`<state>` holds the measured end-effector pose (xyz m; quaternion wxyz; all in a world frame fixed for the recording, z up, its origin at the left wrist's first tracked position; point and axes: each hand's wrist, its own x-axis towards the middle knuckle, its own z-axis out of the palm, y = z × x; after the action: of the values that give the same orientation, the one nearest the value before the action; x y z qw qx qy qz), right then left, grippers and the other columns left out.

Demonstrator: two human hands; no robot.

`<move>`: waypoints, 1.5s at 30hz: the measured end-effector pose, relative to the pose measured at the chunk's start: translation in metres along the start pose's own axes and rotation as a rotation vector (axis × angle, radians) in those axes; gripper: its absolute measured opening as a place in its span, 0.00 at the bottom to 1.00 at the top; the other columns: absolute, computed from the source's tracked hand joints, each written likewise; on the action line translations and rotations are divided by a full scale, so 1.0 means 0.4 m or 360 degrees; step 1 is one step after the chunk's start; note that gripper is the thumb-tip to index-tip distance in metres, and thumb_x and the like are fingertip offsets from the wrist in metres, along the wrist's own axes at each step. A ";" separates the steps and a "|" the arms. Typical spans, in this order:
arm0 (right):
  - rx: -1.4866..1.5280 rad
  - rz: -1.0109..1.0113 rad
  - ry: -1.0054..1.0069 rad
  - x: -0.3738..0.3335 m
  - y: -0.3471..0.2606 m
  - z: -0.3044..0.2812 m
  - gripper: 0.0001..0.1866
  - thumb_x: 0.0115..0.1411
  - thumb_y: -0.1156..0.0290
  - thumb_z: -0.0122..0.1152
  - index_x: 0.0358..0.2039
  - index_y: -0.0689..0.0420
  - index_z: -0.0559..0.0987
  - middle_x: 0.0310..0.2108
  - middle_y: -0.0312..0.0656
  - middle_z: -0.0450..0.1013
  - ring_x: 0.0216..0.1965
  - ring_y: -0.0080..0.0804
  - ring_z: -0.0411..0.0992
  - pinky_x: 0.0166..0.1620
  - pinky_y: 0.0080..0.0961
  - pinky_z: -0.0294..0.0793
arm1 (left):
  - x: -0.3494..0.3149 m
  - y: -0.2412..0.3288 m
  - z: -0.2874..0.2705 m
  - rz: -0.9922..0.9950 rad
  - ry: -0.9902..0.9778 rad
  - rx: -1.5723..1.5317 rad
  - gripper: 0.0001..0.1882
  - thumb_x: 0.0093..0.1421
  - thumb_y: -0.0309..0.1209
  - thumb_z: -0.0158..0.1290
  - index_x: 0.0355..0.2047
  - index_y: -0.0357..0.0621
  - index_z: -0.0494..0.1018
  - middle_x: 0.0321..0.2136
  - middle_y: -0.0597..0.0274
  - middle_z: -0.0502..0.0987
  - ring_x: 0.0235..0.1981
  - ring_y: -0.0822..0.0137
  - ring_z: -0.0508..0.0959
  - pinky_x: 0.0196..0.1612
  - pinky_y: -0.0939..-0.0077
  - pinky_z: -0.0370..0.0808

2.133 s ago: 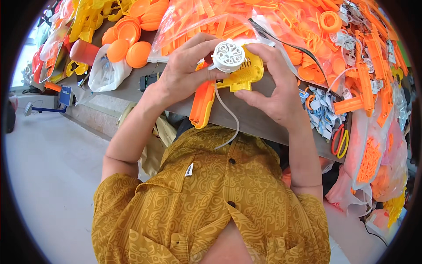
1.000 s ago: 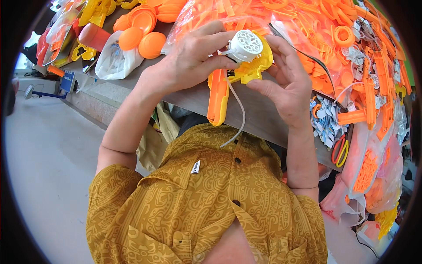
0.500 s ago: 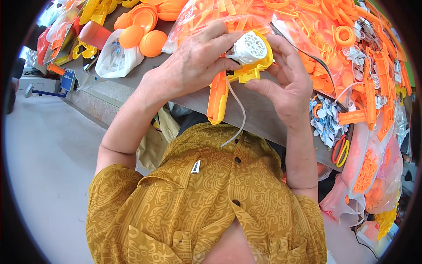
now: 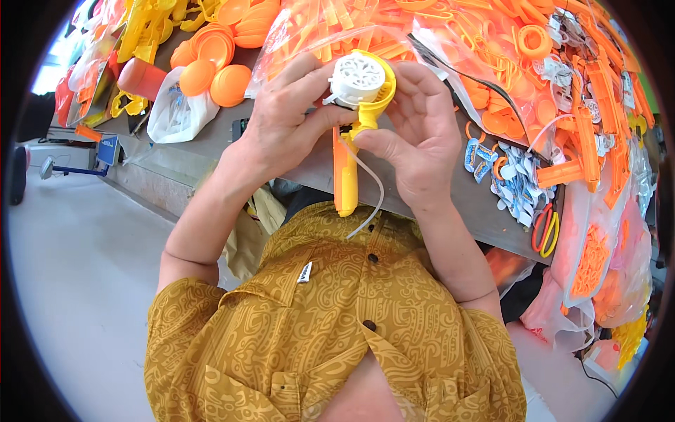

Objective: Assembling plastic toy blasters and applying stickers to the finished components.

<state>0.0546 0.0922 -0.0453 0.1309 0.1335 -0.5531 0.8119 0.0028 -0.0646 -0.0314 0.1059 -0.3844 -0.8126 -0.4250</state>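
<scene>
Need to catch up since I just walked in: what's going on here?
A person is working with both hands on a plastic toy-like piece over the table. The left hand grasps a white round piece, held against a yellow shell in the right hand. An orange-and-yellow handle points down, with a thin pale tube hanging beside it. Beyond lies a heap of orange parts.
</scene>
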 end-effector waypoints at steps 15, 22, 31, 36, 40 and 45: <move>-0.0107 -0.0013 0.0065 -0.037 -0.010 -0.044 0.34 0.41 0.84 0.65 0.49 0.62 0.60 0.48 0.43 0.62 0.51 0.31 0.62 0.55 0.31 0.61 | 0.029 0.045 0.035 0.0240 -0.0073 0.0263 0.25 0.43 0.23 0.56 0.44 0.35 0.65 0.26 0.54 0.65 0.27 0.56 0.70 0.29 0.68 0.68; -0.0761 0.0330 0.0044 -0.081 -0.037 -0.175 0.34 0.45 0.84 0.58 0.54 0.63 0.59 0.47 0.41 0.64 0.48 0.28 0.64 0.49 0.25 0.64 | 0.073 0.037 0.116 0.0347 -0.0293 0.0201 0.18 0.44 0.28 0.55 0.37 0.39 0.66 0.25 0.55 0.65 0.27 0.56 0.70 0.29 0.65 0.68; -0.1880 -0.0165 0.0239 -0.120 -0.031 -0.162 0.25 0.46 0.79 0.61 0.47 0.62 0.66 0.37 0.41 0.68 0.33 0.22 0.68 0.35 0.18 0.69 | 0.051 -0.004 0.126 0.0433 -0.0181 0.0250 0.15 0.42 0.33 0.58 0.29 0.39 0.72 0.26 0.57 0.69 0.29 0.58 0.70 0.32 0.67 0.69; -0.2001 0.0243 -0.0079 -0.245 -0.112 -0.123 0.17 0.43 0.75 0.64 0.34 0.61 0.69 0.30 0.42 0.67 0.26 0.30 0.68 0.27 0.25 0.69 | -0.029 0.011 0.097 0.0351 0.0047 0.0328 0.17 0.45 0.30 0.56 0.37 0.39 0.71 0.37 0.54 0.70 0.40 0.55 0.69 0.42 0.65 0.67; -0.2197 -0.0022 -0.0073 -0.249 -0.076 -0.097 0.15 0.42 0.75 0.65 0.29 0.61 0.70 0.24 0.43 0.64 0.21 0.38 0.67 0.23 0.28 0.66 | -0.072 0.041 0.116 0.0200 -0.0264 0.0415 0.25 0.47 0.27 0.54 0.48 0.40 0.65 0.50 0.52 0.64 0.51 0.52 0.62 0.52 0.60 0.60; -0.1804 0.0251 -0.0006 -0.224 -0.063 -0.094 0.06 0.47 0.79 0.59 0.21 0.62 0.70 0.20 0.41 0.62 0.16 0.28 0.63 0.20 0.22 0.62 | -0.066 0.026 0.139 0.0160 -0.0222 0.0437 0.27 0.47 0.28 0.53 0.50 0.41 0.63 0.50 0.53 0.63 0.52 0.52 0.61 0.53 0.59 0.58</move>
<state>0.1442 0.1303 -0.0693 0.1201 0.0024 -0.9106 0.3954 0.0367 -0.0322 -0.0723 0.1219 -0.4351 -0.8482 -0.2764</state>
